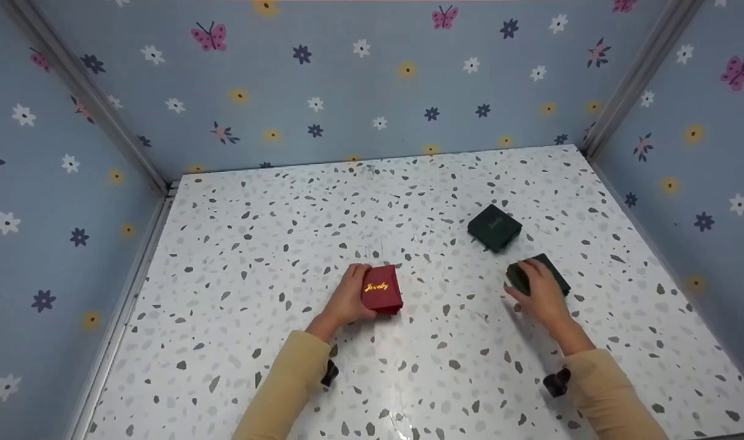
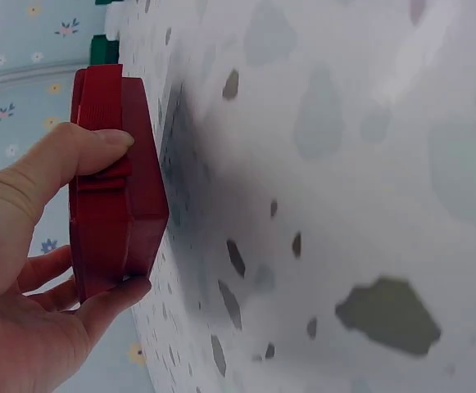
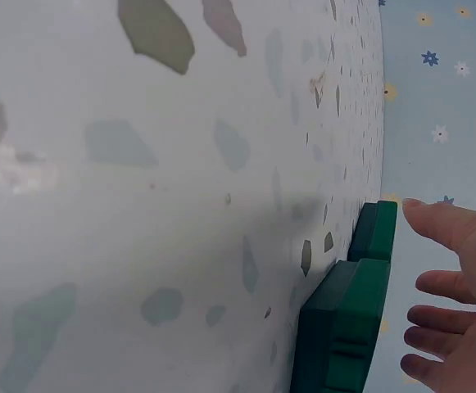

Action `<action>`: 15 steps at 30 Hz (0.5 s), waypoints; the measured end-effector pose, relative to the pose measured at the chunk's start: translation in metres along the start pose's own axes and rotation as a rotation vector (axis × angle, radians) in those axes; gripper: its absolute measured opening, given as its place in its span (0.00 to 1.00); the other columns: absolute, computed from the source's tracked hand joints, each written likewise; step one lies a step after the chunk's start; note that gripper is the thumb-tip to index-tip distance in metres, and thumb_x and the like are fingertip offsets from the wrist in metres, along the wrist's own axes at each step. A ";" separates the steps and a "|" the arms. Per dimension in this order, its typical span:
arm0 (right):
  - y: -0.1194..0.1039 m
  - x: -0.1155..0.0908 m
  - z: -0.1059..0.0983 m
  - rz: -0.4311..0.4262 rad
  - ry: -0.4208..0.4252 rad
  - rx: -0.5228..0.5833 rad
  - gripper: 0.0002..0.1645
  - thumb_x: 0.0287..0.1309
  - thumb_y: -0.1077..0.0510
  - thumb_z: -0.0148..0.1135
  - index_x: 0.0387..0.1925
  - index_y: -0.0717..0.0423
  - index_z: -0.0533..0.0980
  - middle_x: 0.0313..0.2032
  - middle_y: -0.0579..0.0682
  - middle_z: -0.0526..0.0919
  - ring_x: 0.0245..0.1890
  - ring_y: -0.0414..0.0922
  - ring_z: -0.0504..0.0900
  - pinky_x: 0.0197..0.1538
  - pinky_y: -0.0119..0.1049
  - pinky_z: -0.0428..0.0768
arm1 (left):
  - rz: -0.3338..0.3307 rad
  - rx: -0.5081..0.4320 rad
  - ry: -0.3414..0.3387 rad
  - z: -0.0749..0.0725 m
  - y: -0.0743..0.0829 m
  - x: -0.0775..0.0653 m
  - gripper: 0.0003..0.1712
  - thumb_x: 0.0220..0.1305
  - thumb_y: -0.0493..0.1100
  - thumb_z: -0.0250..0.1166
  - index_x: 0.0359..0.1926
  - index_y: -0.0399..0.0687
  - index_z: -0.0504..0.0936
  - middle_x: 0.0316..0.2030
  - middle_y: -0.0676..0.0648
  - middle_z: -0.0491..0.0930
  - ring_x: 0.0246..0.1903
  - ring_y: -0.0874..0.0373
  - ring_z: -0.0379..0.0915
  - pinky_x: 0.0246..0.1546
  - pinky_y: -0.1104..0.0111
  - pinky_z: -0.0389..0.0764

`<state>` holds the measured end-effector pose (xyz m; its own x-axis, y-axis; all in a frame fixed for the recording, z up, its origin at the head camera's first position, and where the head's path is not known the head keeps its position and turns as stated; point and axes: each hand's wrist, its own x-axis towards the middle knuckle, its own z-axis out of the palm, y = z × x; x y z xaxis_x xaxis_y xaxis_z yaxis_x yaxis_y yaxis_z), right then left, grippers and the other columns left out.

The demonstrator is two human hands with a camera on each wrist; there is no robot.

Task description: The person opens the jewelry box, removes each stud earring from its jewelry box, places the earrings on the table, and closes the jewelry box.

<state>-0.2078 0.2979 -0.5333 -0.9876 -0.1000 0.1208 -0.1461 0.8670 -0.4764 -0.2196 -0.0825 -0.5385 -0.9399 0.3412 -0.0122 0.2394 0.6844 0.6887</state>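
Note:
My left hand (image 1: 345,299) grips a red jewelry box (image 1: 384,296) with gold "Jewelry" lettering on its lid. In the left wrist view, the thumb presses on a ribbon bow on the side of the red box (image 2: 106,217), and the fingers wrap its far side and lower end. Over on the right, my right hand (image 1: 541,300) hovers above a dark green box (image 1: 554,273), partly covering it. The right wrist view shows its fingers spread and apart from that green box (image 3: 348,315). A second dark green box (image 1: 494,228), with faint lettering, lies farther back.
The white speckled tabletop (image 1: 274,232) carries all the boxes. Blue panels with flowers and butterflies enclose it at the back (image 1: 341,85), left (image 1: 47,244) and right (image 1: 683,183), with grey metal posts in the corners. A dark wrist device (image 1: 557,382) sits by the right sleeve.

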 end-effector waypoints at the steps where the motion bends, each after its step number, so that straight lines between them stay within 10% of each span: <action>1: 0.002 0.001 0.000 0.015 -0.009 -0.006 0.38 0.49 0.52 0.63 0.58 0.68 0.62 0.58 0.67 0.58 0.56 0.63 0.58 0.54 0.57 0.60 | -0.002 0.005 0.005 -0.002 -0.002 0.001 0.55 0.27 0.36 0.75 0.61 0.36 0.57 0.55 0.41 0.59 0.53 0.50 0.59 0.55 0.61 0.63; 15: 0.020 0.003 -0.005 0.132 -0.071 -0.058 0.50 0.46 0.46 0.64 0.62 0.67 0.54 0.60 0.72 0.49 0.58 0.68 0.49 0.55 0.63 0.49 | -0.140 0.005 0.040 -0.027 -0.030 0.007 0.54 0.29 0.34 0.75 0.61 0.37 0.57 0.55 0.41 0.59 0.54 0.51 0.58 0.56 0.60 0.62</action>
<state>-0.2135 0.3176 -0.5380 -0.9999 -0.0155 -0.0028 -0.0127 0.9016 -0.4323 -0.2399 -0.1182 -0.5401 -0.9731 0.2164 -0.0788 0.1067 0.7267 0.6786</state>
